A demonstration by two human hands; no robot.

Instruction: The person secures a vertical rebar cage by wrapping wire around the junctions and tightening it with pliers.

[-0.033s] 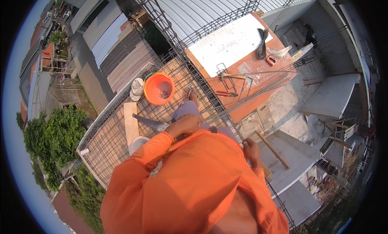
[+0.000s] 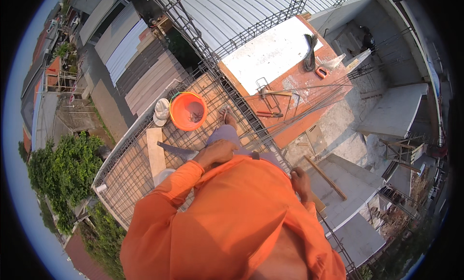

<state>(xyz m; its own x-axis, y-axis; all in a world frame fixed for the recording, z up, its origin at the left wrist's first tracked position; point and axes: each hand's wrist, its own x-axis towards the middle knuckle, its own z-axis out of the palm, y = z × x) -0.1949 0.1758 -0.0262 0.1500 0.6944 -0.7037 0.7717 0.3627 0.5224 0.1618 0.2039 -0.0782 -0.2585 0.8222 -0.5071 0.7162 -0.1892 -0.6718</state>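
Note:
My left hand [image 2: 218, 153] is closed, its fingers curled in over my thigh beside the edge of my orange shirt [image 2: 232, 202]; whatever they hold, if anything, is hidden. Close to that wrist, a hand saw [image 2: 175, 149] lies over the rebar mesh [image 2: 130, 183], its handle end partly behind my forearm. My right hand [image 2: 300, 182] hangs by my right side with curled fingers, and its inner side is out of sight. Ahead of my left hand stands an orange bucket [image 2: 181, 116] with thin dark pieces inside. A white cap [image 2: 161, 112] sits against the bucket.
A plank [image 2: 155, 152] lies on the mesh near a pale round container [image 2: 164, 175]. To the right, a reddish board [image 2: 333, 86] carries red-handled cutters [image 2: 268, 114], a hammer [image 2: 279, 92], an orange-handled saw [image 2: 325, 71] and coiled wire [image 2: 310, 53]. Rebar [image 2: 304, 103] juts across. A person [image 2: 368, 39] is far right.
The view has tilted slightly, so the bucket, cap and saw appear a little lower and further left. Both hands keep nearly the same pose.

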